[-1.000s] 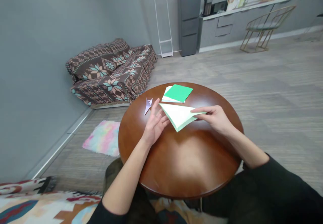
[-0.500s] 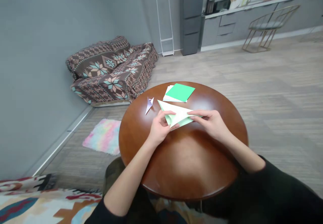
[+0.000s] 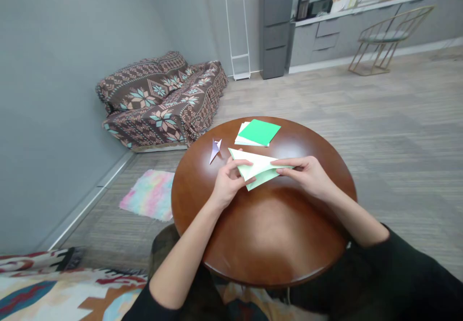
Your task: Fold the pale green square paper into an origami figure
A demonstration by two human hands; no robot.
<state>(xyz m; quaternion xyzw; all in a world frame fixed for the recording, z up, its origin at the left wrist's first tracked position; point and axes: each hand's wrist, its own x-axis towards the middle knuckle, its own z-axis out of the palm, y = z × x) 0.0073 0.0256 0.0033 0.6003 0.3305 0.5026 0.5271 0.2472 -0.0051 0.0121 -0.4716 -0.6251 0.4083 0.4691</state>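
Folded paper gripped between two hands

The left hand has its thumb and fingers clamped on the paper's left side; the right hand pinches its right end. The pale green paper spans the gap between the two sets of fingertips, above the round table; whether it touches the wood cannot be told. Beyond the fingers lie a green sheet over white sheets and, farther left, a small purple folded piece.
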